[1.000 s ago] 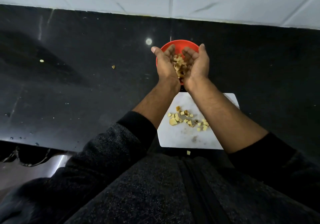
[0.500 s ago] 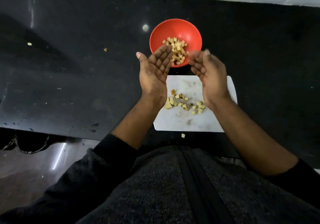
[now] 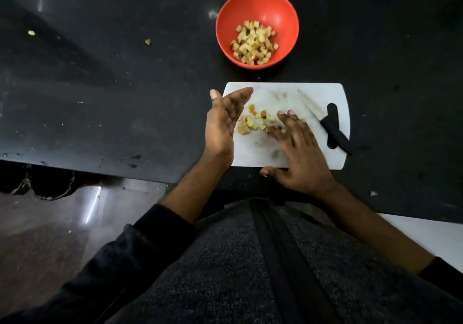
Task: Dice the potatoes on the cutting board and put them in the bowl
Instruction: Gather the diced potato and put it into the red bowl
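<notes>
A black-handled knife (image 3: pixel 333 129) is parked on the right side of the white cutting board (image 3: pixel 288 95), blade pointing up-left. A stray bit (image 3: pixel 148 42) is left on the dark table (image 3: pixel 100 85), off to the left. The red bowl (image 3: pixel 280 10) just past the board is loaded with diced potato (image 3: pixel 254 44). A few more potato cubes (image 3: pixel 251 120) are bracketed on the board between the left hand (image 3: pixel 221 123), held on edge with fingers straight and together, and the right hand (image 3: pixel 298 153), laid flat with fingers spread. No readable writing anywhere.

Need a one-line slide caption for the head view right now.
Both open hands, left hand and right hand, close around the last potato cubes on the white cutting board; round red bowl holds the rest.
</notes>
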### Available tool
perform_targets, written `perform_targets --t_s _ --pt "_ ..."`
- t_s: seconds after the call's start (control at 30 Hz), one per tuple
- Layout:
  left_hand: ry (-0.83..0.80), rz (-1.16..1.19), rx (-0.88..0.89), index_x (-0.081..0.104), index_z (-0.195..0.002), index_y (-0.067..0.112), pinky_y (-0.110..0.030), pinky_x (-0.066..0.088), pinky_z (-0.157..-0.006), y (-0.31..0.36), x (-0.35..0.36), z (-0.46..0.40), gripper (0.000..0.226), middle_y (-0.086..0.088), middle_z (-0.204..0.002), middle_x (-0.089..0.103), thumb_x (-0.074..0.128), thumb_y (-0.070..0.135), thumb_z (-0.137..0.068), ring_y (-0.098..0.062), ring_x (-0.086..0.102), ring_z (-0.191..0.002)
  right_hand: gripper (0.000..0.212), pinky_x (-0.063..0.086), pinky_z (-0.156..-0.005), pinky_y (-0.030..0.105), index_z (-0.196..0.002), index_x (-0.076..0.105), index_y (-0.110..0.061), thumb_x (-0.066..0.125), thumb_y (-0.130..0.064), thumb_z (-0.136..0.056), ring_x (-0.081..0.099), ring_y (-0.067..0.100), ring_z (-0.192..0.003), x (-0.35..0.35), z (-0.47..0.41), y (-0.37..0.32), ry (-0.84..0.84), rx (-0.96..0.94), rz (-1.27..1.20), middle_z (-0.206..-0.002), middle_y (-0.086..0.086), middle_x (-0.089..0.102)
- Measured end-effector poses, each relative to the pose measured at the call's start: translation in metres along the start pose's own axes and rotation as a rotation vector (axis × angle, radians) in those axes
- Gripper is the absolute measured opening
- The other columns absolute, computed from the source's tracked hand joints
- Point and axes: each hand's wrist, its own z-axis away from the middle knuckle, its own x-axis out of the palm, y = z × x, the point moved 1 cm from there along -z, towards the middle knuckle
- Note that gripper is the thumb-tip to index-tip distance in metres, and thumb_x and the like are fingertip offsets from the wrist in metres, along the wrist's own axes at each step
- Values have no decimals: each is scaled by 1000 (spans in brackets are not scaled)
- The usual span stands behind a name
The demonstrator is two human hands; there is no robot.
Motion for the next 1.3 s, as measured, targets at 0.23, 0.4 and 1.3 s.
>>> perform_targets --t_s 0.23,0.4,1.3 --pt "-50 -133 39 67 -125 7 -41 35 -118 -8 1 6 69 -4 -130 68 21 53 -103 -14 57 -129 47 32 -99 45 -113 68 -23 51 -62 -93 45 30 -122 3 11 -3 -106 -327 129 -132 10 53" --pt "-73 -164 93 68 -123 8 -38 39 -114 -13 3 12 70 -6 -128 68 24 57 -100 -16 58 -128 33 33 -96 43 -119 69 -31 62 -49 -93 44 30 -122 -1 15 7 -158 -355 73 -135 10 51" --pt "-26 -227 201 41 -150 6 -41 26 -122 -36 7 2 82 -6 -155 42 25 68 -99 -15 34 -147 80 31 -116 45 -151 34 -7 56 -58 -93 32 27 -142 8 -27 16 103 208 -114 -154 13 33"
